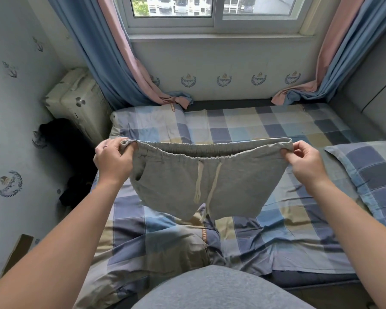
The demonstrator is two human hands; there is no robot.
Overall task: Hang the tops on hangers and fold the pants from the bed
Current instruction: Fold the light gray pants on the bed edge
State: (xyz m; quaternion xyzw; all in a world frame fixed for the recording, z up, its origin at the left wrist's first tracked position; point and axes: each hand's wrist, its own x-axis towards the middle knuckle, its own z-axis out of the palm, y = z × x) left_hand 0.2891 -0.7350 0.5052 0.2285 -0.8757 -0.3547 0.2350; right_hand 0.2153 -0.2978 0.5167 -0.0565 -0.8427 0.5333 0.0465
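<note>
Beyond the belly [210, 288], left hand [113, 159] and right hand [305, 161] pinch the waistband ends of the grey shorts [176, 179] above the bed [276, 230].

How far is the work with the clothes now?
Done: no hung top or folded pants in view. In hand: the left hand and right hand pinch the waistband of grey shorts, held unfolded over the bed. Left: fold them; a dark heap, maybe clothing, lies beside the bed's left edge.

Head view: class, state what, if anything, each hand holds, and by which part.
The grey shorts, by the elastic waistband: the left hand grips its left end, the right hand its right end, legs hanging above the bed.
</note>
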